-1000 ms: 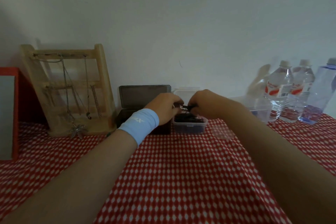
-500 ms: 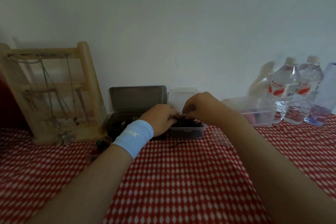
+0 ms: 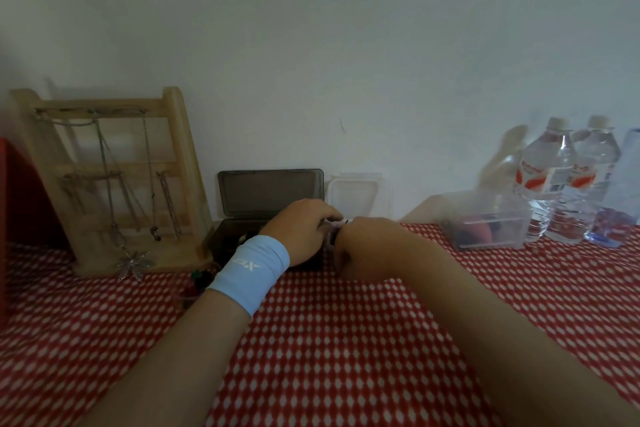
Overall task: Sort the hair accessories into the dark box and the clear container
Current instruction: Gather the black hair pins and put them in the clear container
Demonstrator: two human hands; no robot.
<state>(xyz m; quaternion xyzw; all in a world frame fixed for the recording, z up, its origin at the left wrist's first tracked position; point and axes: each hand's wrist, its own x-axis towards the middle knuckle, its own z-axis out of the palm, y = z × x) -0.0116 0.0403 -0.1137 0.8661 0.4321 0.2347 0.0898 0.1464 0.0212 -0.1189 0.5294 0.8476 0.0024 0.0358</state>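
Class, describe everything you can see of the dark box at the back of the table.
The dark box looks like smoky, translucent plastic, rectangular with rounded corners. Its hinged lid stands open and upright. The base sits on the red checked cloth, right of the wooden jewellery stand. The left hand covers its right part; contents are too blurred to tell.

Both hands lower than a second ago. Left hand (image 3: 301, 232) down from above clear container to front right corner of dark box (image 3: 270, 191). Right hand (image 3: 370, 246) dropped in front of clear container: body and dark contents now hidden, only lid (image 3: 356, 196) showing. Dark clip pinched between fingertips earlier no longer plainly visible.
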